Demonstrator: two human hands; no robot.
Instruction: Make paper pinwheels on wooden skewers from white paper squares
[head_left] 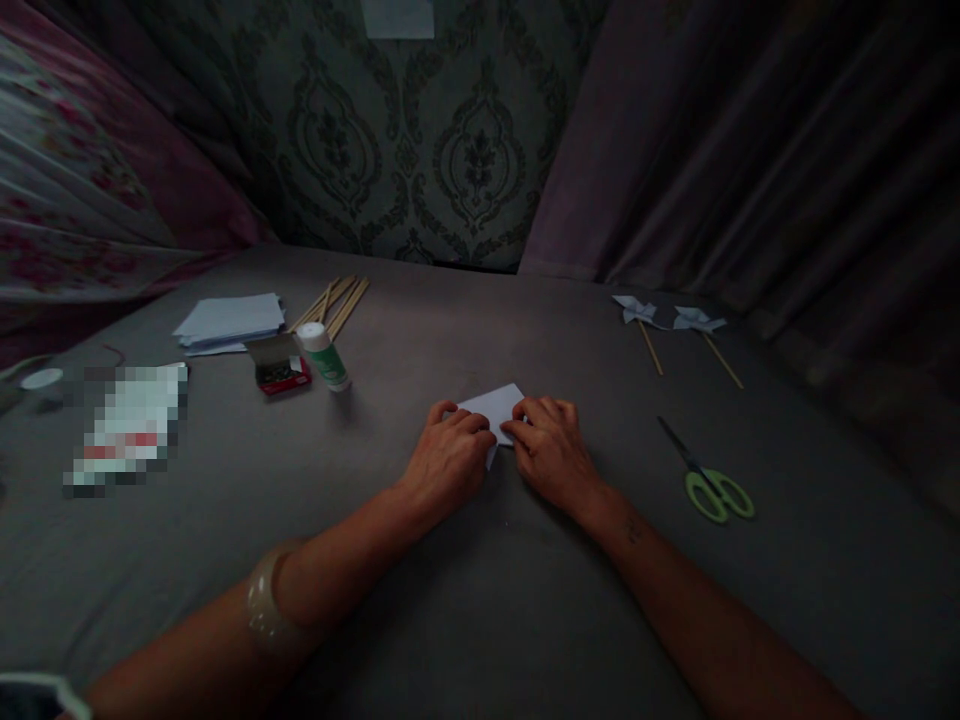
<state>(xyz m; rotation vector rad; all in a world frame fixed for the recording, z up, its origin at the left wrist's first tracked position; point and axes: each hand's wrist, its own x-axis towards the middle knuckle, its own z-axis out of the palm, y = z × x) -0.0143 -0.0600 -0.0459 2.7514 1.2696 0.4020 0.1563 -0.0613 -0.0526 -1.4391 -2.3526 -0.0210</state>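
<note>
A small sheet of white paper (491,408), apparently folded, lies on the grey cloth surface in front of me. My left hand (454,450) grips its left side, fingers curled over the edge. On the opposite side my right hand (551,445) pinches the paper, thumb and fingertips close to the left hand's. The hands cover parts of the paper's near edge, so the exact folds are hidden. To the right of my right hand lies a pair of scissors (709,485) with green handles, its blades pointing away and to the left.
Two paper pinwheels (636,310) on sticks lie at the back right. Back left are a paper stack (232,320), several wooden sticks (346,300), an upright glue stick (324,357) and an open red box (281,375) of small dark items. A pixelated item (131,425) lies far left.
</note>
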